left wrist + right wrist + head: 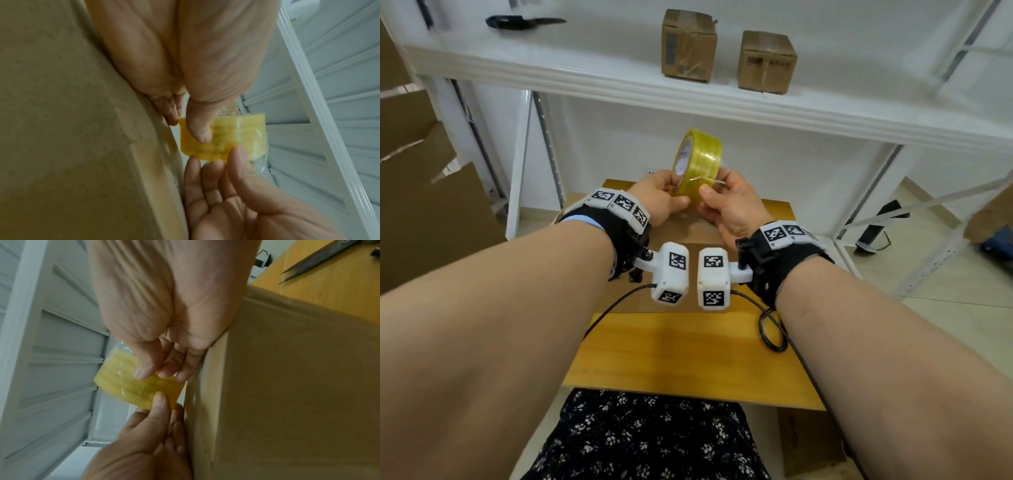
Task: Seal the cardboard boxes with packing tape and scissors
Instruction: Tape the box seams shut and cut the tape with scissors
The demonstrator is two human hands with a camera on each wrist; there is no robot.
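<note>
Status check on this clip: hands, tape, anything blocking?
Left hand grips tape roll; right hand pinches its loose end. Box beneath, untaped. Scissors on table. Nothing blocking.

Yellow tape roll point(698, 161); brown boxes point(688, 44); black-white floral skirt point(647, 442).

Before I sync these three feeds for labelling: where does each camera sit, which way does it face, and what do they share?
Head: worn on the head, looks forward and down at both forearms, the left hand and right hand holding the tape roll.
Left wrist: looks along the palm to the roll, beside the cardboard box.
Right wrist: looks along its palm; scissors on the table beyond the box.
Shared: all show the roll and both hands.
</note>
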